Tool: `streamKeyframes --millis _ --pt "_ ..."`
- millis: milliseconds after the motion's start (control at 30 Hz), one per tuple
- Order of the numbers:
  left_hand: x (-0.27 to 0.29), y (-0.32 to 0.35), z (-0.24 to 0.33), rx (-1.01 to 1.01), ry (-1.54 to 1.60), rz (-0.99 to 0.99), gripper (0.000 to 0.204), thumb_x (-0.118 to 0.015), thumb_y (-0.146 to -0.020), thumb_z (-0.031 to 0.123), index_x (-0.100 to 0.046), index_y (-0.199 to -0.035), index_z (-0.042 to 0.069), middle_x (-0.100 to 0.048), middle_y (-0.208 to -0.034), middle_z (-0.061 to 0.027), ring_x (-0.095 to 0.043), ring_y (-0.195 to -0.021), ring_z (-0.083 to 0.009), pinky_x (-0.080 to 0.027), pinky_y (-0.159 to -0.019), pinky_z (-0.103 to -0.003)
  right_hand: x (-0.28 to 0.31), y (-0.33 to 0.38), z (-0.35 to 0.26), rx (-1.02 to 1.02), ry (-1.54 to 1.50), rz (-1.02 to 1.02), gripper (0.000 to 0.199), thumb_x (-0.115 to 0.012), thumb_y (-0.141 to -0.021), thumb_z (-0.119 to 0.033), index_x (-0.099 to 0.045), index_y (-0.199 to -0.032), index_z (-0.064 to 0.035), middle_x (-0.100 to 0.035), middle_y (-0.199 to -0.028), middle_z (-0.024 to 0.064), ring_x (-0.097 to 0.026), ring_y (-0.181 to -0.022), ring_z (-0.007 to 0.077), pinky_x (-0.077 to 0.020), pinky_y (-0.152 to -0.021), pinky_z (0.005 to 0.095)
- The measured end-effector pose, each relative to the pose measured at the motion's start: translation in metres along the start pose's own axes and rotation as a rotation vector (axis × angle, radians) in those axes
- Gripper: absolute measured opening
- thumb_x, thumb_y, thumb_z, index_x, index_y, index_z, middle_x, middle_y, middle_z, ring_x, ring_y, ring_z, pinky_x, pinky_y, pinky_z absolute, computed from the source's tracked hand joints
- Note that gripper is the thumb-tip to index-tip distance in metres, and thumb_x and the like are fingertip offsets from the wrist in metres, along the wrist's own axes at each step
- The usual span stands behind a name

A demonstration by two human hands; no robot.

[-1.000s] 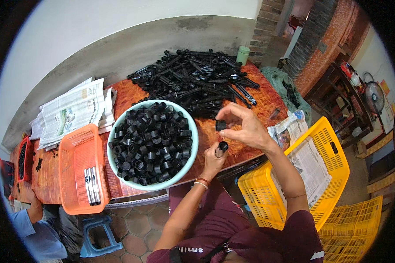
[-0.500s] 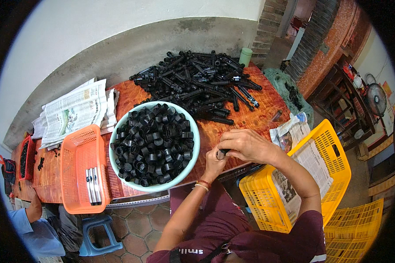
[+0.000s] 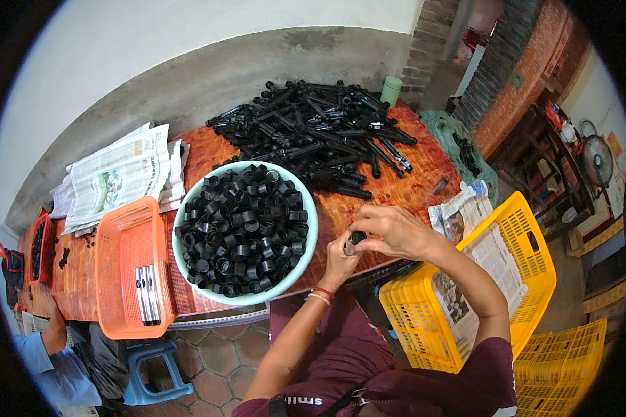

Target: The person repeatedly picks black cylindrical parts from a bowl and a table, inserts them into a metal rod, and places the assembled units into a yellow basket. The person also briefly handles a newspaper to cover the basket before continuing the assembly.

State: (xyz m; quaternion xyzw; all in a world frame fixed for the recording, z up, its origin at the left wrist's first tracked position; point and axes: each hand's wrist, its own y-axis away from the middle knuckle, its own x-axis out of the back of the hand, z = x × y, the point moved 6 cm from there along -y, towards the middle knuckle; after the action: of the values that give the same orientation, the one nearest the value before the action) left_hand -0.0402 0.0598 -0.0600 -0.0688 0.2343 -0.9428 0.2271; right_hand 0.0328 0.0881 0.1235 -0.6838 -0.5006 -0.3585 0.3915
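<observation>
Just right of a pale green basin (image 3: 247, 300), a person's two bare hands met over a black tube (image 3: 355, 239). The left hand (image 3: 339, 257), with bracelets (image 3: 320, 295) at the wrist, had its grip clenched around the tube, whose dark round end showed above the fist. The right hand (image 3: 393, 233), on the side away from the basin, had its thumb and fingers curled at that same end; whether this grip pinched it firmly could not be told. A second earlier, the right hand had held a single black cap clear of the tube; now that gap had gone. Cap and tube therefore seemed to have been brought together, though the cap could not be told apart from the tube's end, nor its fit judged.

Short, open black caps (image 3: 247, 226) were heaped inside the basin. Behind it and to its right, a large jumble of long black tubes (image 3: 313, 135) lay across the reddish table (image 3: 424, 184). Left of the basin stood an orange basket (image 3: 122, 278) holding silver bars (image 3: 146, 295); behind and left of it, newspaper sheets (image 3: 122, 174). Well right of the basin sat a paper-lined yellow crate (image 3: 414, 320); far left, a co-worker's blue sleeve (image 3: 38, 354).
</observation>
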Motion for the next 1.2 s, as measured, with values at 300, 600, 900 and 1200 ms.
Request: streamKeyframes --millis 300,600,900,1200 --pt "0.002 0.009 0.0 0.042 -0.016 -0.038 0.032 -0.073 -0.08 0.017 -0.061 -0.105 0.0 -0.058 -0.07 -0.0128 -0.055 -0.058 -0.0223 -0.045 -0.057 -0.034 -0.007 -0.002 -0.003 0.06 -0.008 -0.069 0.025 -0.068 -0.08 -0.021 -0.063 -0.092 -0.0001 -0.055 -0.09 0.015 -0.059 -0.084 0.0371 -0.0473 -0.072 0.0448" --pt "-0.013 0.025 0.012 0.161 0.072 -0.054 0.037 -0.063 -0.089 0.021 -0.053 -0.116 -0.001 -0.057 -0.11 -0.01 -0.054 -0.106 -0.0209 -0.046 -0.089 -0.037 -0.057 -0.041 0.005 -0.186 0.057 -0.007 0.053 -0.053 -0.091 -0.046 -0.068 -0.074 0.0019 -0.064 -0.078 0.0209 -0.064 -0.073 0.0385 -0.0487 -0.066 0.0485" --pt "-0.015 0.026 0.004 0.175 0.044 -0.097 0.039 -0.065 -0.087 0.021 -0.053 -0.117 -0.001 -0.058 -0.11 -0.0116 -0.055 -0.106 -0.0224 -0.046 -0.088 -0.038 -0.088 -0.04 0.016 -0.17 0.186 -0.059 0.06 -0.052 -0.09 -0.051 -0.069 -0.068 0.0018 -0.063 -0.064 0.0227 -0.065 -0.063 0.0392 -0.0506 -0.057 0.0474" --pt "0.002 0.019 0.0 0.302 0.004 -0.468 0.042 -0.067 -0.085 0.022 -0.053 -0.117 0.0 -0.058 -0.11 -0.0132 -0.056 -0.105 -0.0238 -0.046 -0.087 -0.039 -0.094 -0.04 0.02 -0.243 0.184 -0.221 0.058 -0.053 -0.088 -0.055 -0.07 -0.079 -0.0006 -0.065 -0.084 0.0191 -0.065 -0.077 0.0379 -0.0505 -0.063 0.0487"
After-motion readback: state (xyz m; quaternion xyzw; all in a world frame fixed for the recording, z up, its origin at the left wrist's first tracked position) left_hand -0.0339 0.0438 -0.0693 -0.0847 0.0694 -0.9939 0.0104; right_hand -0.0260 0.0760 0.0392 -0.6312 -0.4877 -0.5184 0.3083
